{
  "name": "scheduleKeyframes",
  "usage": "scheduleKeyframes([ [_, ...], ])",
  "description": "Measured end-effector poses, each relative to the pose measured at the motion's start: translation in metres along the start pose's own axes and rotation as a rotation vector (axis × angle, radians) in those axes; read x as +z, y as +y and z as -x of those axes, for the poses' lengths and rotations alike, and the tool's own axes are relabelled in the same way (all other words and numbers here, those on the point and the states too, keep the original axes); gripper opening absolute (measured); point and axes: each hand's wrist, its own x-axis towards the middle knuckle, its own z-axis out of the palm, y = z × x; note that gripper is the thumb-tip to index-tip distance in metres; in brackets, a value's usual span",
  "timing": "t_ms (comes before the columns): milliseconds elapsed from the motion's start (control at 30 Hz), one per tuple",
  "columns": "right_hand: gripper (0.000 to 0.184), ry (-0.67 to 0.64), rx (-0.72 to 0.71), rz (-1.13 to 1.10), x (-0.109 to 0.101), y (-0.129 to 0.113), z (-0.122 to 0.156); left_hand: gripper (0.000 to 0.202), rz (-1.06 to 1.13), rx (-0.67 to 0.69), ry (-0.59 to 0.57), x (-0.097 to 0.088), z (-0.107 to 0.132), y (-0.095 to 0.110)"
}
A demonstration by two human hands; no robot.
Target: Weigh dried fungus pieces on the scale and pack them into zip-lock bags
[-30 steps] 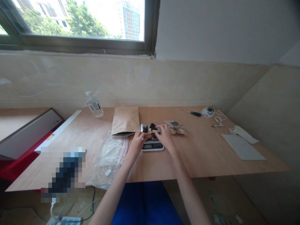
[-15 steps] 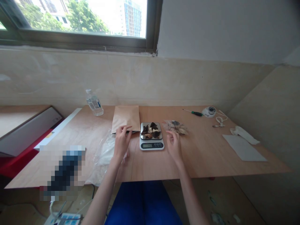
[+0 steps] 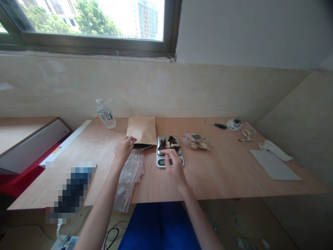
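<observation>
"What's on the left?"
"A water bottle [image 3: 106,116], left of centre. Then the left hand [image 3: 124,150], fingertips closed on the near edge of a brown paper bag [image 3: 142,129]; clear zip bags [image 3: 130,173] lie below."
"And mid-frame?"
"Dark and pale dried pieces [image 3: 171,141] sit on a scale [image 3: 161,162]. The right hand [image 3: 174,166] hovers over its near part, thumb and fingers apart."
"Further right?"
"A clear packet [image 3: 199,143] of pale pieces, just right of centre."
</observation>
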Motion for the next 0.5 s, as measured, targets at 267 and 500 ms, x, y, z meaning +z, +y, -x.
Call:
scheduleKeyframes([
  [267,0.044,-0.323,-0.203,0.452,0.098,-0.009,-0.027,0.021,0.042,0.003,0.208,-0.026,-0.001,0.018],
  [500,0.028,-0.380,-0.059,0.641,0.102,-0.014,-0.048,0.022,0.189,-0.058,0.329,-0.028,0.004,0.020],
])
